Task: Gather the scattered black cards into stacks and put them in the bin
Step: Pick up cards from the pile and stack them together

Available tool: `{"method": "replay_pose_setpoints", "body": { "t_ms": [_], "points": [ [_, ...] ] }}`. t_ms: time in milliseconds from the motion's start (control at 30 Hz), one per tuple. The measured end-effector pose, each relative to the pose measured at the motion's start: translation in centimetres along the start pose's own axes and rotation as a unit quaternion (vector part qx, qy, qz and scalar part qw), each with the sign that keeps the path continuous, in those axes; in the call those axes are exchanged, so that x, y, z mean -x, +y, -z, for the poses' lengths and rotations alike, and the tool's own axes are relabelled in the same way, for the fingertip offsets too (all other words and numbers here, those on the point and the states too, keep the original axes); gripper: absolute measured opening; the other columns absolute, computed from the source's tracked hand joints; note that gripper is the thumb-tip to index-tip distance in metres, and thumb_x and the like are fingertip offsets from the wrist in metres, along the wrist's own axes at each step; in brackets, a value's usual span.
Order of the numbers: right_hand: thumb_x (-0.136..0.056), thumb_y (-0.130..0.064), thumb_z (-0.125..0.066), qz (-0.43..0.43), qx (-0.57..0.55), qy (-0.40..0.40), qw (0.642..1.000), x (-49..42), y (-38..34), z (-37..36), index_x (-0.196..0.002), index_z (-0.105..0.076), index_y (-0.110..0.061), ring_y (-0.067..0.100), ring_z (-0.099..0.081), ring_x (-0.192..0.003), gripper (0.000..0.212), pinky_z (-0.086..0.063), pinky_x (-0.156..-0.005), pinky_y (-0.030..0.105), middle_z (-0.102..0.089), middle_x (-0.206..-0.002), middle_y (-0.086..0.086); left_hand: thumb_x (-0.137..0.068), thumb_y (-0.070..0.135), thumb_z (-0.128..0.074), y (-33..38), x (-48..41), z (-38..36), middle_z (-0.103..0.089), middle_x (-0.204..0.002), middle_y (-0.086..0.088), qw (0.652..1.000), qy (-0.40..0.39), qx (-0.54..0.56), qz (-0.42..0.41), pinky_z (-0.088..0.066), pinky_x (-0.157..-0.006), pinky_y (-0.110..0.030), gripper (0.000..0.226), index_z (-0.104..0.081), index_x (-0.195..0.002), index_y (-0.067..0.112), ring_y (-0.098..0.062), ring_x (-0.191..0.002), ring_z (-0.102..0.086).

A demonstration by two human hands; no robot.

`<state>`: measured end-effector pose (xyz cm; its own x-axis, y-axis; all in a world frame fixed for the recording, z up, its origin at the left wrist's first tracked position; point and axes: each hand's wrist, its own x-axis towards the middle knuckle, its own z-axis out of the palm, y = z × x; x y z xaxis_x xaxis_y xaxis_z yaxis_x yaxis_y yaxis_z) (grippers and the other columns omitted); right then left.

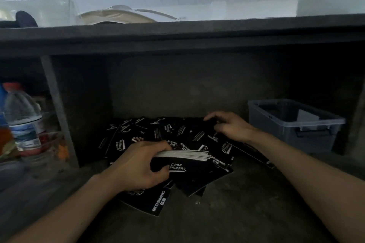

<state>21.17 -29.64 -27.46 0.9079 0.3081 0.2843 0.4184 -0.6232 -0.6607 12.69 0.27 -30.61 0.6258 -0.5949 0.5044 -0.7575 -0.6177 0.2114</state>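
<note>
Your left hand (136,165) pinches the stack (183,156) center frame; right hand (231,126) curls onto loose cards (177,132), grip unclear. They look light, stiff, slick: squeeze long edges.

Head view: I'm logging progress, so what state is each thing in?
Stack: gripped by left hand.
Cards: scattered, overlapping.
Right hand: on cards, grip unclear.
Bin: open, lidless.
Bottle: upright, capped.

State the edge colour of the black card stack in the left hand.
White, along the stack of black cards the left hand grips; head view.
</note>
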Motion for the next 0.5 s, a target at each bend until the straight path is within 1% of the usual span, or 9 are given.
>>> {"method": "replay_pose_setpoints", "body": {
  "t_ms": [33,100,133,167,200,267,333,400,500],
  "points": [
    [-0.092,-0.025,-0.058,-0.002,0.037,0.013,0.999,0.1,0.0,-0.4,-0.13,-0.055,-0.036,0.011,-0.028,-0.142,0.039,-0.02,-0.114,0.024,-0.031,-0.157,-0.003,-0.079,0.041,-0.064,0.1,-0.1,0.0,-0.064,-0.079,0.02,1.0,-0.001,-0.005,0.001,-0.047,-0.06,-0.016,0.017,-0.057,-0.095,0.041,-0.001,-0.071,-0.064],
    [-0.086,-0.066,-0.05,-0.025,0.175,-0.05,0.983,0.7,0.5,-2.1,-0.144,-0.031,-0.05,0.019,-0.007,-0.149,0.063,-0.009,-0.121,0.041,-0.008,-0.163,-0.004,-0.078,0.041,-0.065,0.3,-0.4,0.1,-0.064,-0.078,0.019,1.0,0.002,-0.008,0.002,-0.048,-0.059,-0.018,0.019,-0.06,-0.096,0.038,-0.002,-0.068,-0.063],
    [-0.083,-0.071,-0.046,-0.039,0.231,-0.101,0.967,1.0,1.0,-3.1,-0.147,-0.017,-0.054,0.022,0.004,-0.15,0.072,-0.005,-0.12,0.05,0.003,-0.163,-0.005,-0.077,0.041,-0.065,0.3,-0.7,0.3,-0.064,-0.077,0.019,1.0,0.005,-0.008,0.002,-0.049,-0.058,-0.019,0.02,-0.061,-0.096,0.037,-0.002,-0.068,-0.064],
    [-0.085,-0.067,-0.046,-0.038,0.251,-0.139,0.957,1.4,1.4,-3.7,-0.147,-0.008,-0.056,0.023,0.01,-0.149,0.074,-0.003,-0.119,0.053,0.009,-0.163,-0.006,-0.077,0.041,-0.066,0.3,-0.9,0.4,-0.065,-0.078,0.018,1.0,0.01,-0.01,0.003,-0.051,-0.059,-0.021,0.02,-0.062,-0.096,0.036,-0.003,-0.068,-0.065],
    [-0.088,-0.06,-0.049,-0.028,0.234,-0.153,0.96,1.6,1.8,-3.7,-0.148,-0.007,-0.055,0.022,0.01,-0.149,0.074,-0.003,-0.12,0.051,0.009,-0.163,-0.006,-0.076,0.041,-0.066,0.2,-1.2,0.7,-0.065,-0.078,0.018,1.0,0.015,-0.017,0.005,-0.052,-0.061,-0.023,0.021,-0.062,-0.095,0.036,-0.003,-0.069,-0.065],
    [-0.088,-0.05,-0.06,-0.009,0.133,-0.14,0.981,1.9,2.3,-2.3,-0.146,-0.024,-0.049,0.017,-0.007,-0.149,0.069,-0.012,-0.121,0.037,-0.007,-0.163,-0.006,-0.073,0.042,-0.064,-0.1,-1.7,1.2,-0.065,-0.077,0.019,0.999,0.023,-0.039,0.011,-0.053,-0.062,-0.025,0.021,-0.062,-0.093,0.037,-0.002,-0.07,-0.065],
    [-0.084,-0.036,-0.07,-0.017,0.072,-0.131,0.989,2.1,2.1,-0.5,-0.136,-0.045,-0.044,0.012,-0.027,-0.142,0.059,-0.024,-0.116,0.027,-0.026,-0.158,-0.008,-0.072,0.041,-0.064,-0.5,-2.0,1.5,-0.066,-0.075,0.018,0.999,0.024,-0.043,0.022,-0.053,-0.062,-0.025,0.02,-0.062,-0.091,0.036,-0.001,-0.069,-0.064],
    [-0.083,-0.024,-0.071,-0.018,0.071,-0.115,0.991,2.1,1.6,0.8,-0.125,-0.058,-0.038,0.014,-0.038,-0.138,0.046,-0.03,-0.111,0.025,-0.041,-0.151,-0.006,-0.072,0.038,-0.065,-0.7,-1.9,1.4,-0.066,-0.074,0.017,0.999,0.008,-0.027,0.023,-0.051,-0.06,-0.022,0.018,-0.062,-0.09,0.035,-0.002,-0.067,-0.065],
    [-0.085,-0.022,-0.073,0.005,0.036,-0.012,0.999,2.3,-0.2,2.9,-0.114,-0.064,-0.033,0.02,-0.057,-0.123,0.032,-0.041,-0.104,0.027,-0.063,-0.128,0.002,-0.075,0.035,-0.067,-0.3,-1.5,0.7,-0.067,-0.077,0.017,1.0,-0.015,-0.015,-0.003,-0.05,-0.061,-0.02,0.019,-0.06,-0.093,0.036,-0.002,-0.068,-0.066]
  ]
}}
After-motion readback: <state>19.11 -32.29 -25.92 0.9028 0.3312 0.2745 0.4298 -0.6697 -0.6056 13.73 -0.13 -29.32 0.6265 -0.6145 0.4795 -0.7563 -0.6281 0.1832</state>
